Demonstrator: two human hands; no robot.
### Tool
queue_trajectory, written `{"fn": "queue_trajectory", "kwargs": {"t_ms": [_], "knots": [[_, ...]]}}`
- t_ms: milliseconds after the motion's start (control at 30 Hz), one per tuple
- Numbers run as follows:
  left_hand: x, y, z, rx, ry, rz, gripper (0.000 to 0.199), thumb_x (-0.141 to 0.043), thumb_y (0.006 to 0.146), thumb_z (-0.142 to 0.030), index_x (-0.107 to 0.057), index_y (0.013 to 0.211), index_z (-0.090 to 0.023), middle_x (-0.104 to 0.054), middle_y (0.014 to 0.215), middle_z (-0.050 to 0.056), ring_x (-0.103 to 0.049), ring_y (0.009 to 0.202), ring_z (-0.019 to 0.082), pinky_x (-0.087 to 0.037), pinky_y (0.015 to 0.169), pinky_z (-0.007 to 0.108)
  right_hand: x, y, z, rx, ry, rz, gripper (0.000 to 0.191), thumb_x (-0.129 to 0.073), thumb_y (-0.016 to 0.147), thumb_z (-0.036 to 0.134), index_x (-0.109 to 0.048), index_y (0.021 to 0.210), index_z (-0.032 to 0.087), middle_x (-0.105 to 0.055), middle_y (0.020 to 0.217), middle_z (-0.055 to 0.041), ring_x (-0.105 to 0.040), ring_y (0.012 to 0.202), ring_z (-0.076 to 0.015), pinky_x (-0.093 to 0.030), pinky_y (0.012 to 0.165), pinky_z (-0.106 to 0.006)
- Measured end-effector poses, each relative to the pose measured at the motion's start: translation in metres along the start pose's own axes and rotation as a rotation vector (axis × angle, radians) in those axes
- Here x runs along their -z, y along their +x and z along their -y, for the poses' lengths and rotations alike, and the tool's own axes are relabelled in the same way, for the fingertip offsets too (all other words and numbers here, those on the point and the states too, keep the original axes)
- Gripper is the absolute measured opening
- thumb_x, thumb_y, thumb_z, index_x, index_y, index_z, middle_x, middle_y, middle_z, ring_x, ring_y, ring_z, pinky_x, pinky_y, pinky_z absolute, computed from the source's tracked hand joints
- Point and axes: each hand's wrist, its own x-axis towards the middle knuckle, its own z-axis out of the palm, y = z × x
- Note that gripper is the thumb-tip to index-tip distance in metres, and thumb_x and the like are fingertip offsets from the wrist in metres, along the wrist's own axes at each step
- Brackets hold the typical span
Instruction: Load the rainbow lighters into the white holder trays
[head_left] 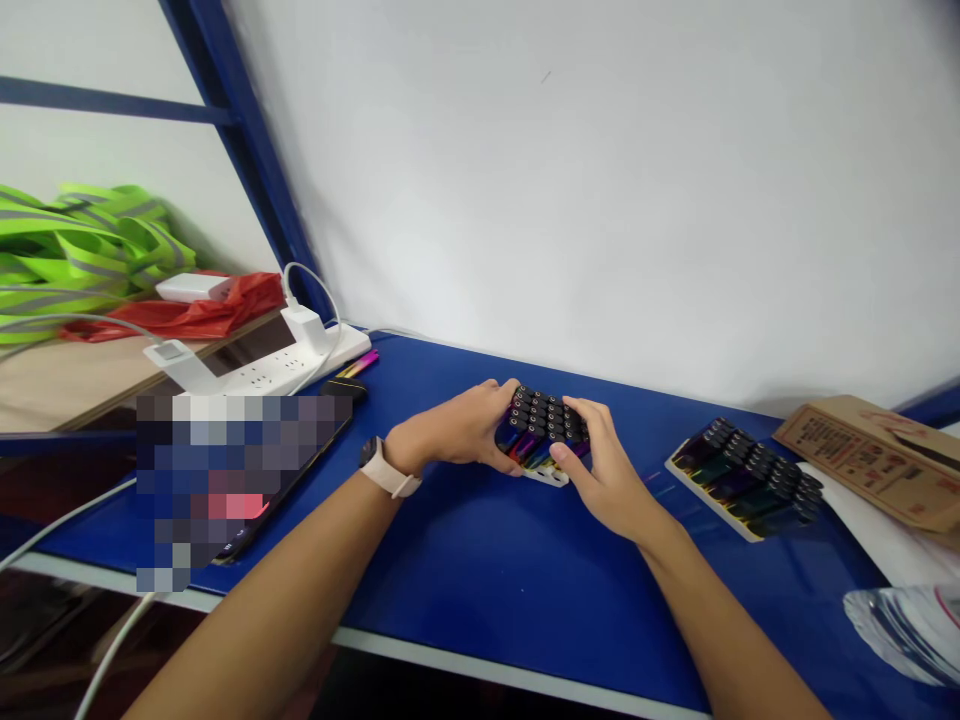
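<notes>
Between my two hands is a pack of shiny, rainbow-coloured tubes (536, 455) with black ringed tops, standing in rows in a white holder (553, 478). My left hand (480, 425) grips its left side, fingers behind and thumb in front. On the right side, my right hand (600, 450) closes round the pack, its thumb near the front corner. The exact kind of tube cannot be made out. A second similar pack of dark-topped tubes (746, 475) lies tilted in a white holder on the blue table (480, 570), to the right of my right hand.
A cardboard box (874, 455) and a clear plastic bottle (907, 630) are at the right. On the left lie a power strip (259, 378) with plugs and cables, a partly blurred-out dark device (300, 465), a red bag (187, 315) and green reflective straps (90, 245). A white wall (585, 200) rises behind.
</notes>
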Motion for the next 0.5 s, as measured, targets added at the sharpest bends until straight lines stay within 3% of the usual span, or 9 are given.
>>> {"fn": "queue_trajectory", "kwargs": {"t_ms": [233, 400, 500], "knots": [[0.033, 0.024, -0.020, -0.014, 0.122, 0.134, 0.057, -0.090, 0.046, -0.042, -0.056, 0.089, -0.025, -0.059, 0.077, 0.000, -0.056, 0.081, 0.025, -0.043, 0.075, 0.034, -0.010, -0.001, -0.001, -0.022, 0.031, 0.021, 0.068, -0.047, 0.101, 0.055, -0.018, 0.155, 0.024, -0.033, 0.152, -0.0168, -0.041, 0.142, -0.0309, -0.036, 0.120, -0.053], [0.042, 0.045, -0.044, 0.094, 0.328, 0.208, 0.064, -0.094, 0.035, -0.029, -0.060, 0.089, -0.025, -0.050, 0.063, -0.004, -0.058, 0.084, 0.030, -0.049, 0.078, 0.042, -0.015, -0.002, -0.007, -0.090, -0.024, 0.060, 0.083, -0.044, 0.101, 0.059, -0.002, 0.162, 0.023, -0.027, 0.161, -0.0190, -0.032, 0.149, -0.0341, -0.032, 0.120, -0.057], [0.043, 0.055, -0.062, 0.141, 0.374, 0.254, 0.067, -0.094, 0.032, -0.024, -0.065, 0.092, -0.024, -0.059, 0.070, 0.000, -0.058, 0.095, 0.033, -0.048, 0.089, 0.047, -0.018, -0.002, -0.012, -0.086, -0.102, 0.050, 0.084, -0.039, 0.102, 0.060, 0.001, 0.163, 0.019, -0.029, 0.162, -0.0217, -0.029, 0.151, -0.0355, -0.028, 0.121, -0.060]]}}
